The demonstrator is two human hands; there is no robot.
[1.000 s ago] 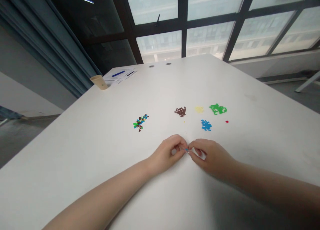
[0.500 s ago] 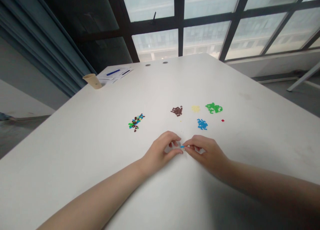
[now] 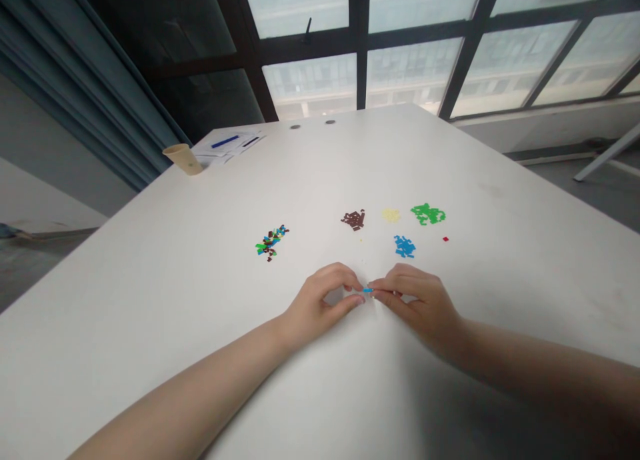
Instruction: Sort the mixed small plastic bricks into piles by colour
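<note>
White work table [image 3: 150, 313], one. Papers [image 3: 227, 145], loose, at the far edge. Paper cup [image 3: 183, 159], tan, upright beside them. Left hand [image 3: 323, 301] and right hand [image 3: 421, 307], resting near the table's near edge, fingers curled, fingertips pinched together from both sides on a small blue piece [image 3: 368, 290], held between the hands just above the tabletop. Mixed-colour pile [image 3: 271, 242]. Brown pile [image 3: 354, 219]. Green pile [image 3: 428, 213]. Blue pile [image 3: 404, 246]. Yellow pile [image 3: 391, 215]. Red piece [image 3: 445, 239], single.
</note>
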